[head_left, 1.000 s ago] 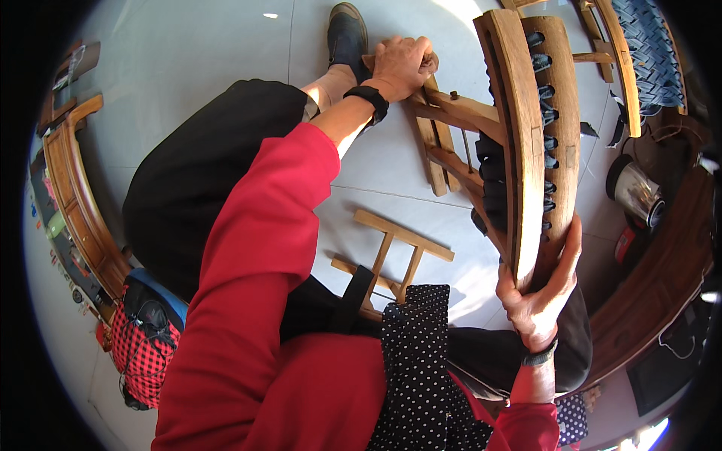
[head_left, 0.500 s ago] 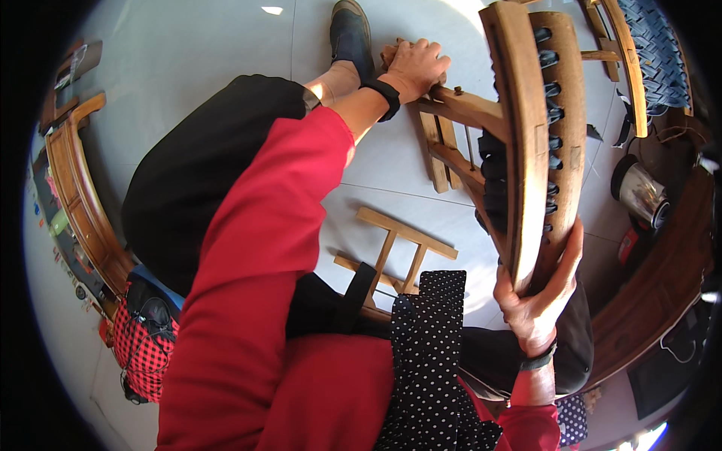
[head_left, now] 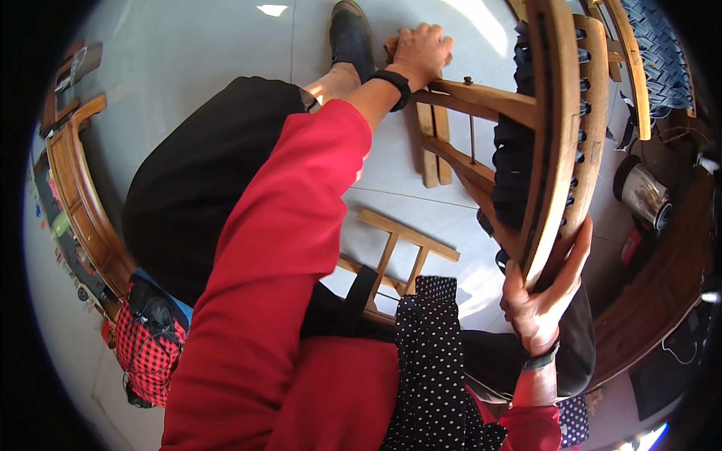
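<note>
A wooden folding stool (head_left: 481, 94) with dark strapping threaded along its seat rails stands tilted on my right side. The near ends of its two seat rails (head_left: 553, 195) are gripped by my right hand (head_left: 538, 308), with thumb and fingers on opposite sides. My left hand (head_left: 421, 54) reaches far forward and is closed over the end of a wooden leg of the stool; the palm side is hidden. Black bands circle both wrists.
A small wooden frame (head_left: 410, 234) lies on the floor between my legs. At far right are a chair with a blue woven seat (head_left: 658, 49) and a metal kettle (head_left: 643, 192). A red-and-black checked bag (head_left: 150, 342) and a wooden cabinet (head_left: 86, 203) stand at left.
The stool's far part has swung to the right, showing more of the dark strapping. My left hand has risen slightly, its forearm shifting right. My right hand has barely moved.
</note>
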Demonstrator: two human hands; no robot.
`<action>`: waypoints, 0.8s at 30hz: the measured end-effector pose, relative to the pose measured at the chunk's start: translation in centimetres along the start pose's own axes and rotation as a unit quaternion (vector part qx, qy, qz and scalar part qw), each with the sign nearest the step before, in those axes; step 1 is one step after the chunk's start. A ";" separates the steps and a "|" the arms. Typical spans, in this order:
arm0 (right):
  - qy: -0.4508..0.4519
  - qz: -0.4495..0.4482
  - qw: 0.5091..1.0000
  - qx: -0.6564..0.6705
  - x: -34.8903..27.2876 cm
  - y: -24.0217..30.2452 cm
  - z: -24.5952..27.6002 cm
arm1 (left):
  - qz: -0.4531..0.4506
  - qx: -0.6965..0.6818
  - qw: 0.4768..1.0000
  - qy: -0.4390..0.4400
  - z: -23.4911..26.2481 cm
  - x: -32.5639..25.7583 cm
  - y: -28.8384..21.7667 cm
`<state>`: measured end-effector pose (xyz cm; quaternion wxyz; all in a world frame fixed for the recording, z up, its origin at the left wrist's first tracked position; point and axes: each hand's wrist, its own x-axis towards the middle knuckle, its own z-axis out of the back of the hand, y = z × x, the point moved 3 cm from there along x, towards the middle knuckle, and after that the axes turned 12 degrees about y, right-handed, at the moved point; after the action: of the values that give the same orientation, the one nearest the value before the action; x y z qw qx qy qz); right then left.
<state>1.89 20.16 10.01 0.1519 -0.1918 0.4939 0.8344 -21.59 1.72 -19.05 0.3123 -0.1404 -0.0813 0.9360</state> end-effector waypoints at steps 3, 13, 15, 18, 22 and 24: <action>-0.018 0.004 1.000 -0.012 0.5 -0.3 -0.1 | 0.017 -0.030 0.998 -0.054 0.8 0.0 0.2; 0.012 -0.007 1.000 -0.020 0.8 0.9 -0.4 | 0.007 0.043 0.998 -0.053 1.8 1.4 3.2; -0.003 0.012 1.000 -0.013 0.9 0.8 -0.4 | 0.020 -0.013 0.999 -0.045 3.0 1.9 4.3; 0.020 -0.090 0.995 0.046 0.3 0.4 -0.4 | -0.048 -0.007 0.997 -0.053 3.4 0.5 3.6; 0.010 -0.018 1.000 0.015 0.4 0.5 -0.5 | -0.072 -0.023 0.997 0.018 0.5 -2.1 0.9; -0.004 0.003 1.000 -0.028 0.5 0.5 -0.6 | -0.055 -0.012 0.998 0.029 0.0 -1.1 0.9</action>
<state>1.30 19.45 9.95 0.1461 -0.1914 0.4705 0.8489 -21.22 0.33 -19.01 0.3637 -0.1667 -0.0910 0.9119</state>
